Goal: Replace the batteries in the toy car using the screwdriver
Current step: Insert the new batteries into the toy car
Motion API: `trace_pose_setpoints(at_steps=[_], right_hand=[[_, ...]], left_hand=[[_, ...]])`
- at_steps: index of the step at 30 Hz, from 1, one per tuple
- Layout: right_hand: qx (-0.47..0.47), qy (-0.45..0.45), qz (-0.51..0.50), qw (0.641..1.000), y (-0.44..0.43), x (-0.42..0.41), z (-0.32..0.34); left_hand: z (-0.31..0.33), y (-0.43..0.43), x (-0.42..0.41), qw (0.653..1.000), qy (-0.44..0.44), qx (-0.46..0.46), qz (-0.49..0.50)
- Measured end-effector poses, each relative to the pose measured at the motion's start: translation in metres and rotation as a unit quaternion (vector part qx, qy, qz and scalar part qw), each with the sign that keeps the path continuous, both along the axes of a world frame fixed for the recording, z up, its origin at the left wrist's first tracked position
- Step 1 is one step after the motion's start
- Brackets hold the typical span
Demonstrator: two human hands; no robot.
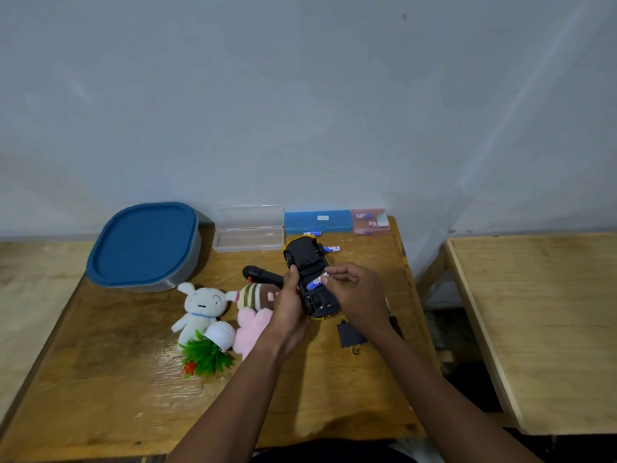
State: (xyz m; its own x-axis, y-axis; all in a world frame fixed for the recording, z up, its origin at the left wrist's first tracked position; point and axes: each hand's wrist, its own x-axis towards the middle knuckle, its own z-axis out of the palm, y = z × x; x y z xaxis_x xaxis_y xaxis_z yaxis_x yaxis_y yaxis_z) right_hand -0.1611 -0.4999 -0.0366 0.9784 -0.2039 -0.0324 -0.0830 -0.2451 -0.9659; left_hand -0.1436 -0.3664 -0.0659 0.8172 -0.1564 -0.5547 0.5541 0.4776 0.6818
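Observation:
The yellow toy car point(305, 259) is upside down above the wooden table point(127, 389), its black underside facing me. My left hand point(289, 309) grips its left side. My right hand point(354, 292) pinches a blue and white battery point(315, 282) at the open battery bay in the car's belly. The black battery cover point(349, 335) lies on the table under my right wrist, with a small screw point(355, 351) beside it. The screwdriver point(395, 324) lies to the right, partly hidden by my right forearm. Two loose batteries point(332, 248) rest behind the car.
A black remote control point(262, 275) lies left of the car. Plush toys point(200, 307), a pink plush point(250, 332) and a tipped small plant pot point(208, 349) sit at my left. A blue-lidded container point(145, 245), a clear open case point(248, 233), a blue case point(319, 221) and a pink battery box point(370, 221) line the back. Another table point(541, 329) stands right.

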Motion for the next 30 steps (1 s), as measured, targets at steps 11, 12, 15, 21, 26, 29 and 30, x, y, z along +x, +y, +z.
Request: trace_pose_setpoints(at_steps=[11,12,15,21,26,29,30], right_hand=[[-0.191,-0.101,-0.027,0.976,0.007,-0.009,-0.013],[-0.202,-0.105,-0.029,0.973,0.007,-0.008,-0.015],[-0.236,-0.121,-0.038,0.964,0.007,-0.007,-0.017],[-0.339,-0.211,-0.040,0.916,0.005,-0.005,-0.022],[-0.392,-0.244,-0.021,0.887,0.002,-0.002,-0.027],[-0.413,-0.230,-0.008,0.881,-0.003,0.000,-0.030],[-0.417,-0.229,-0.003,0.879,-0.004,0.001,-0.031]], left_hand=[[0.005,-0.007,0.002,0.997,0.043,-0.058,0.022],[0.004,-0.008,0.003,0.997,0.044,-0.060,0.022],[0.003,-0.010,0.006,0.997,0.045,-0.056,0.024],[0.003,-0.014,0.012,0.998,0.044,-0.035,0.023],[-0.002,-0.014,0.017,0.999,0.044,-0.030,0.012],[-0.006,-0.012,0.020,0.999,0.041,-0.014,0.003],[-0.007,-0.012,0.020,0.999,0.041,-0.012,0.002]])
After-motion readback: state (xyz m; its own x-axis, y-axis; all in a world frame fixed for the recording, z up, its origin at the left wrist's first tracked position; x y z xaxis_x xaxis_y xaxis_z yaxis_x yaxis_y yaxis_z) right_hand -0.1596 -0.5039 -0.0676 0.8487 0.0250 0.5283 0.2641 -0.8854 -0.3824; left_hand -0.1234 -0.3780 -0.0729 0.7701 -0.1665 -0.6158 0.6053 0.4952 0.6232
